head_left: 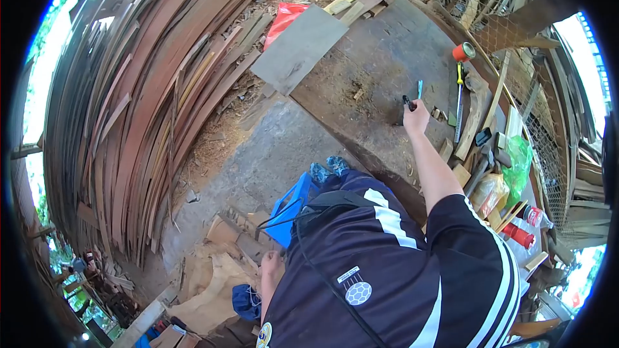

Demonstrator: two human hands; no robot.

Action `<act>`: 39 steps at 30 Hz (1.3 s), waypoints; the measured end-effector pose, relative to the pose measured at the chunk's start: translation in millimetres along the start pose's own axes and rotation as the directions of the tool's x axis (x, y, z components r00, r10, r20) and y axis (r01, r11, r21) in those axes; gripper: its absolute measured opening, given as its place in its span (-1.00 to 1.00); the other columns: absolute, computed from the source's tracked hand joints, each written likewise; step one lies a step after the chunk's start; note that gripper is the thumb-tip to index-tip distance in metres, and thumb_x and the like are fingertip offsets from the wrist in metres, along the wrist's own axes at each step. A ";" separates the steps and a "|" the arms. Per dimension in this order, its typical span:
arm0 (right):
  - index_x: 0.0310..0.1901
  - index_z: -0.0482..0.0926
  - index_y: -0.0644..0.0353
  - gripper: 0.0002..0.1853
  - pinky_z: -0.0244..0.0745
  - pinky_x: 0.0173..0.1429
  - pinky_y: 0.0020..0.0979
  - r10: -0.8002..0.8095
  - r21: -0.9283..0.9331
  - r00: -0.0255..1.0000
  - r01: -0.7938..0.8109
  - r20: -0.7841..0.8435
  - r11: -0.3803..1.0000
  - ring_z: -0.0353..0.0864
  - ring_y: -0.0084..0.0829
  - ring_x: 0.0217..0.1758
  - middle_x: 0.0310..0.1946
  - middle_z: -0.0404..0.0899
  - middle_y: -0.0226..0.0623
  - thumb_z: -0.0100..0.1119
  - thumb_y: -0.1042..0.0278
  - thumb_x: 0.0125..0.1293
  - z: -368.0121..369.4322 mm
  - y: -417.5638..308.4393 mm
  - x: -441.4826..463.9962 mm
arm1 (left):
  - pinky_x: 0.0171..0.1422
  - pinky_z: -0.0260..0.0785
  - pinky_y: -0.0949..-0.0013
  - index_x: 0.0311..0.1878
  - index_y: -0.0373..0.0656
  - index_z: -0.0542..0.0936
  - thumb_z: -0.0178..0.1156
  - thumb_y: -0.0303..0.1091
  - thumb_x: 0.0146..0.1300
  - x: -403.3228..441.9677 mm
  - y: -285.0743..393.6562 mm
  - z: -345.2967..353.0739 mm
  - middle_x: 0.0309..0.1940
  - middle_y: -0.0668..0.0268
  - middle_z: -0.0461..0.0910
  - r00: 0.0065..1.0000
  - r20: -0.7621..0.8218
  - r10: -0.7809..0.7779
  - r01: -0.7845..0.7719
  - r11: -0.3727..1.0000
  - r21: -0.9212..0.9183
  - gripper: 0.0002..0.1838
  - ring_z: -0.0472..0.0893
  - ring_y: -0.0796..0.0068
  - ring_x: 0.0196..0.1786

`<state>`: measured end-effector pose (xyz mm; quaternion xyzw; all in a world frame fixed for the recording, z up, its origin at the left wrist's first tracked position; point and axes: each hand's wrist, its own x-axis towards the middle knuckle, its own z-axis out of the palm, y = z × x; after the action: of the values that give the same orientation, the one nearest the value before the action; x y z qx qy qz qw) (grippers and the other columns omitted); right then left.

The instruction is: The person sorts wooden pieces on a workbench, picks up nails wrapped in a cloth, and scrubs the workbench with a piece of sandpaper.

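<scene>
My right hand is stretched out over the brown work board, its fingers closed on a small black object whose kind I cannot make out. Just beyond the fingers a slim light-blue stick-like thing lies or points away; whether it touches the hand is unclear. My left hand hangs low by my side with curled fingers, and nothing shows in it. Close to it are a blue plastic chair or stool and a dark blue cloth bag.
Long wooden strips are stacked along the left. A grey sheet lies across the board's corner near a red bag. To the right are a red-orange can, a yellow-handled screwdriver, a green plastic bag and wire mesh.
</scene>
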<state>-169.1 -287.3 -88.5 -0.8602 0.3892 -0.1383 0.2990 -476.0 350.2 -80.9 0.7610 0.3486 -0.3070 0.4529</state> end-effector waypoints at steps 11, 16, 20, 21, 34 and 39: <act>-0.23 0.65 0.24 -0.79 0.60 -0.07 -0.18 -0.388 0.409 0.745 0.169 0.543 0.897 0.74 -0.05 -0.19 -0.29 0.71 0.00 0.43 0.40 0.12 120.4 -93.1 -123.8 | -0.35 0.44 0.38 -0.04 -0.23 0.64 0.22 -0.24 0.37 -34.1 70.6 29.1 -0.39 0.28 0.66 0.992 -0.060 -0.108 0.117 0.975 0.188 -0.74 0.62 0.52 -0.42; -0.16 0.61 0.22 -0.77 0.60 -0.01 -0.21 -0.440 0.538 0.707 0.100 0.554 0.837 0.74 -0.10 -0.12 -0.24 0.72 -0.04 0.38 0.45 0.14 105.9 -115.8 -110.8 | -0.34 0.47 0.37 0.01 -0.26 0.62 0.21 -0.24 0.41 -26.1 143.1 48.8 -0.37 0.25 0.69 0.986 -0.101 0.129 -0.104 0.969 0.224 -0.71 0.62 0.54 -0.43; -0.05 0.63 0.17 -0.74 0.63 0.05 -0.27 -0.361 0.521 0.889 0.173 0.283 0.836 0.76 -0.19 -0.07 -0.16 0.75 -0.12 0.30 0.50 0.19 43.5 -92.6 -31.3 | -0.33 0.49 0.37 0.02 -0.27 0.62 0.22 -0.23 0.42 -6.4 145.2 58.8 -0.34 0.22 0.70 0.987 -0.089 0.137 -0.120 0.978 0.173 -0.71 0.63 0.54 -0.42; -0.03 0.63 0.18 -0.73 0.63 0.07 -0.28 -0.322 0.466 0.927 0.203 0.191 0.861 0.76 -0.21 -0.06 -0.16 0.75 -0.13 0.30 0.50 0.21 26.5 -81.0 -5.3 | -0.31 0.49 0.37 0.03 -0.27 0.62 0.22 -0.23 0.42 -7.4 145.0 62.3 -0.33 0.22 0.71 0.989 -0.087 0.119 -0.104 0.981 0.166 -0.71 0.64 0.54 -0.40; -0.10 0.60 0.19 -0.69 0.55 0.09 0.01 -0.434 0.330 0.813 0.318 0.387 0.889 0.65 0.16 -0.03 -0.18 0.67 0.09 0.14 0.59 0.07 92.9 -92.7 -33.1 | -0.19 0.55 0.34 0.00 -0.27 0.64 0.25 -0.22 0.37 -34.9 123.4 64.6 -0.30 0.21 0.73 0.997 -0.081 -0.005 0.033 0.933 0.358 -0.69 0.69 0.48 -0.31; -0.18 0.59 0.23 -0.82 0.57 0.02 -0.09 -0.569 0.512 0.604 0.289 0.558 0.809 0.68 0.11 -0.10 -0.24 0.68 0.07 0.20 0.55 0.14 136.7 -134.0 -96.9 | -0.26 0.52 0.38 0.03 -0.28 0.62 0.22 -0.28 0.43 -40.4 160.6 72.3 -0.34 0.24 0.69 0.992 -0.121 0.040 -0.007 0.966 0.257 -0.73 0.67 0.48 -0.33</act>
<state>-90.0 -89.4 -112.6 -0.8435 -0.0072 0.0520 0.5346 -380.0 219.0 -1.9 0.8348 0.3247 -0.2958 0.3319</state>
